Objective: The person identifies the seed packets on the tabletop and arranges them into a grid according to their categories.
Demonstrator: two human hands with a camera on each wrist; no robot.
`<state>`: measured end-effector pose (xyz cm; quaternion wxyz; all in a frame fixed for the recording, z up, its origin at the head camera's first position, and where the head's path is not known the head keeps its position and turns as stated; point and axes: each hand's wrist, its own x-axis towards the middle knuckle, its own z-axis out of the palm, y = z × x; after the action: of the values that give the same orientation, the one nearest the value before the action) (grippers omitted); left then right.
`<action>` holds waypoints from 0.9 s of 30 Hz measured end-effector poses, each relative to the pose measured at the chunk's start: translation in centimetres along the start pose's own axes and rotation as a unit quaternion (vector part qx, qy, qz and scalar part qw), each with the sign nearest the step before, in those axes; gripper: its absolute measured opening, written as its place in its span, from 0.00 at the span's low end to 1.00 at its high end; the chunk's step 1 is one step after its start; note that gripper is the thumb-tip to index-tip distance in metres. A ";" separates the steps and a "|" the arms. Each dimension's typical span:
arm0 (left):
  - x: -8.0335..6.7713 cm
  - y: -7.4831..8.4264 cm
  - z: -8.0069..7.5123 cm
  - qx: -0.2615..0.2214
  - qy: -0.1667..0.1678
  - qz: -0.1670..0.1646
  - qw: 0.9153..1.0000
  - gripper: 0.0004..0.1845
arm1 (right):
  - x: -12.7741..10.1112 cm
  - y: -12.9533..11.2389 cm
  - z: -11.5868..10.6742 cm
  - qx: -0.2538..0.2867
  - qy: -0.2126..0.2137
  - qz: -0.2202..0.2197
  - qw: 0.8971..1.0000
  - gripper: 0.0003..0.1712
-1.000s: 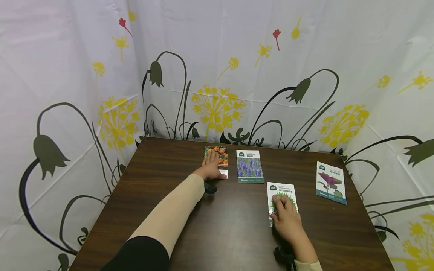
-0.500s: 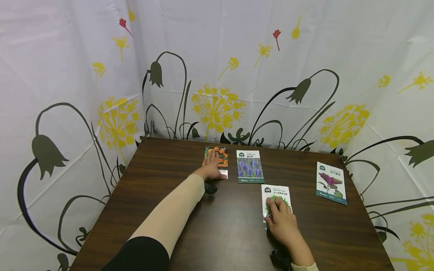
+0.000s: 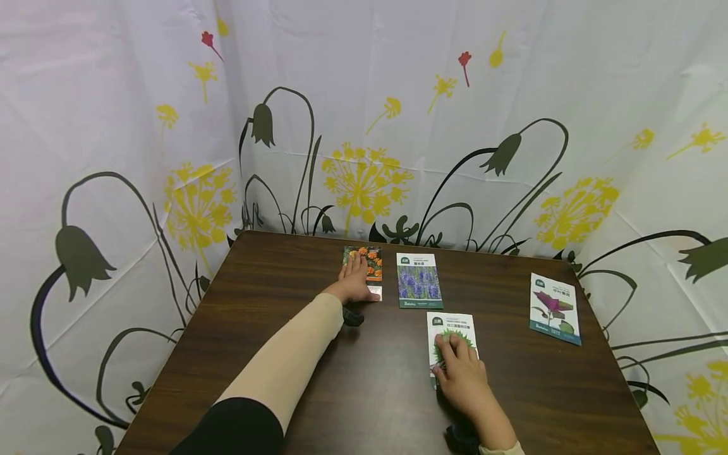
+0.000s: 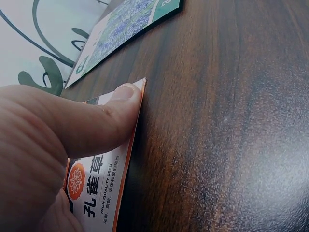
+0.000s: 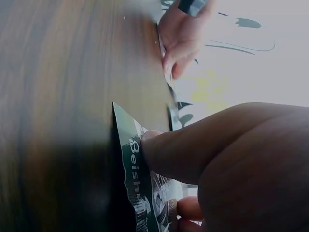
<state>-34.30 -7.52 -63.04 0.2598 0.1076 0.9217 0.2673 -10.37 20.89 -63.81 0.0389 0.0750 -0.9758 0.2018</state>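
My left hand (image 3: pixel 357 278) lies flat on an orange-flower seed packet (image 3: pixel 371 259) at the far middle of the brown table (image 3: pixel 273 297); its thumb (image 4: pixel 87 123) presses the packet's edge (image 4: pixel 104 188). My right hand (image 3: pixel 457 373) rests with straight fingers on a white packet with a green plant picture (image 3: pixel 452 328), nearer to me; the thumb (image 5: pixel 183 150) presses that packet (image 5: pixel 133 179). A purple-flower packet (image 3: pixel 419 280) lies just right of the orange one, also seen as the purple-flower packet (image 4: pixel 120 34).
A fourth packet with a purple-leaved plant (image 3: pixel 554 308) lies near the table's right edge. A white flower-printed curtain (image 3: pixel 398 126) surrounds the table on three sides.
My right hand has slid the green-plant packet leftward across the table, toward the spot below the purple-flower packet. The left hand has not moved.
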 end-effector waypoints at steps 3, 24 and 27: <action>-0.4 0.1 -0.1 -0.005 0.006 0.008 1.000 0.68 | 0.1 -0.7 0.0 0.005 -0.004 -0.002 1.000 0.38; -0.1 0.1 -0.1 -0.010 -0.003 0.003 1.000 0.69 | 0.9 -3.8 2.1 -0.012 0.003 -0.061 0.998 0.38; 0.1 -0.1 -0.1 -0.011 -0.003 0.004 1.000 0.70 | 1.2 -4.5 2.3 -0.012 -0.007 -0.063 0.998 0.38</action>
<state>-34.45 -7.57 -63.08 0.2624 0.1096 0.9174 0.2785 -10.89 15.76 -64.02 0.0458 0.1374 -0.9717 0.1867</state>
